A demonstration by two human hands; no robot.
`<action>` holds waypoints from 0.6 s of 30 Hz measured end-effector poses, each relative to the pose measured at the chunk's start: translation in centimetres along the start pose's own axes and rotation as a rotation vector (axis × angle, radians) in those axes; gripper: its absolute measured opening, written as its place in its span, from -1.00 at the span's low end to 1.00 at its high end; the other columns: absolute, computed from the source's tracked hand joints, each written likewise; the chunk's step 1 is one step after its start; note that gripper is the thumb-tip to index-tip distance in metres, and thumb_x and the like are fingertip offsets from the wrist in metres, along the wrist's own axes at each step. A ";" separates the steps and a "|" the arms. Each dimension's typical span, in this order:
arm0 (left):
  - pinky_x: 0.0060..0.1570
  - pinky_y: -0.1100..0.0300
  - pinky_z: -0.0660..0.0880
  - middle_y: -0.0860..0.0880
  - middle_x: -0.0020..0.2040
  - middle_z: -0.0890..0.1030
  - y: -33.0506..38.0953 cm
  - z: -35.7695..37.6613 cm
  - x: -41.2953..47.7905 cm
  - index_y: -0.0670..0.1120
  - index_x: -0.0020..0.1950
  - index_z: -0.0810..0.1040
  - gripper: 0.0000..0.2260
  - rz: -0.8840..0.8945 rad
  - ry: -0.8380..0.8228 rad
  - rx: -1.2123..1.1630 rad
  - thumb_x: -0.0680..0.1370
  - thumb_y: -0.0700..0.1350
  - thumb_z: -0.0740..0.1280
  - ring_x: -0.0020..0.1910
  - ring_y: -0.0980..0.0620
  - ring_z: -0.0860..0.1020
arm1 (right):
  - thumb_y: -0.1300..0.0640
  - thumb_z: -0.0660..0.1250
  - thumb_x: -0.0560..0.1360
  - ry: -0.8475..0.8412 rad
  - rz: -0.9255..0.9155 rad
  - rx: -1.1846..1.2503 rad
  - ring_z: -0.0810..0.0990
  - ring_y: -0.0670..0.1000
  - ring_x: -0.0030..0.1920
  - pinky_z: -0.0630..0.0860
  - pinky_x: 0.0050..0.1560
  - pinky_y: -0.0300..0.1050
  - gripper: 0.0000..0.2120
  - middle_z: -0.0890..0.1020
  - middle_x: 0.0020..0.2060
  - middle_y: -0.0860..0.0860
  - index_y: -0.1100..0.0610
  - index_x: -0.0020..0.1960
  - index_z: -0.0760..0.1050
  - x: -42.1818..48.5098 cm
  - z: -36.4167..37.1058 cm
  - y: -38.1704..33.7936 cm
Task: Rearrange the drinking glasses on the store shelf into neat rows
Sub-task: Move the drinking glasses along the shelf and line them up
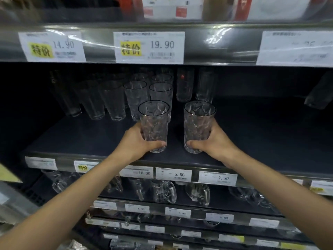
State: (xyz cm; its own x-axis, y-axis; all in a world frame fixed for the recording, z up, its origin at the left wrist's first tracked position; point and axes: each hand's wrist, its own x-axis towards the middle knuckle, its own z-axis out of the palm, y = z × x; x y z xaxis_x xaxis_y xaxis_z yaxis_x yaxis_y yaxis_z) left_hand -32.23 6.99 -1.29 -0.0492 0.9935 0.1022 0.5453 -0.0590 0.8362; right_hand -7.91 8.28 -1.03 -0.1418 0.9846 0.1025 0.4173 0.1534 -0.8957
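The dark shelf point(90, 138) in front of me holds most of its stock far back and to the left. Plain tumblers point(111, 100) stand in a loose line there, and beside them cut-pattern glasses point(160, 92) sit in two short files running far to near. Two tall glasses point(185, 85) stand alone at the far middle, and the right half carries almost nothing that I can see.

My left hand point(137, 141) is wrapped round the left glass point(154, 123), at the near end of those files. My right hand point(216, 141) grips the right glass point(198, 123), which is near the front edge and apart from the group.

I judge the job partly done. The files have begun, but these two glasses need settling into line, and the tumblers look uneven.
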 end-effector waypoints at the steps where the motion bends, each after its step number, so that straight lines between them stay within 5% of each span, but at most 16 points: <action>1: 0.13 0.23 0.50 0.16 0.05 0.64 -0.3 -0.3 0.1 0.07 0.18 0.49 -0.44 0.003 -0.003 -0.005 0.27 0.04 0.63 0.05 0.18 0.61 | 0.20 0.59 0.35 0.001 0.001 -0.005 0.59 -0.24 0.04 0.49 0.07 -0.33 -0.37 0.60 0.03 -0.17 -0.05 0.25 0.32 0.1 0.4 -0.2; 7: 0.04 0.36 0.48 0.19 0.03 0.64 -1.6 -2.5 0.5 0.11 0.15 0.50 -0.49 0.044 -0.037 -0.005 0.28 0.01 0.63 0.02 0.30 0.58 | 0.22 0.59 0.35 0.004 -0.001 0.003 0.60 -0.27 0.02 0.48 0.01 -0.42 -0.37 0.61 0.03 -0.18 -0.01 0.28 0.34 1.2 3.1 -1.3; 18: 0.13 0.30 0.49 0.13 0.10 0.65 -4.4 -6.0 2.6 0.04 0.22 0.53 -0.45 0.057 -0.061 -0.058 0.29 -0.08 0.63 0.08 0.23 0.61 | 0.14 0.62 0.30 0.034 0.006 -0.013 0.62 -0.18 0.08 0.53 0.21 -0.15 -0.35 0.63 0.05 -0.15 -0.09 0.24 0.35 3.6 7.4 -2.2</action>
State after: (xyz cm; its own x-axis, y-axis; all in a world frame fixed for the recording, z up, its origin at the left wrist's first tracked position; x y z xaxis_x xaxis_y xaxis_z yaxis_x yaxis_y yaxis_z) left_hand -39.76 9.26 -1.47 0.0323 0.9923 0.1196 0.4963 -0.1198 0.8598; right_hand -16.02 10.82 -1.87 -0.1090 0.9878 0.1116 0.4297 0.1481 -0.8908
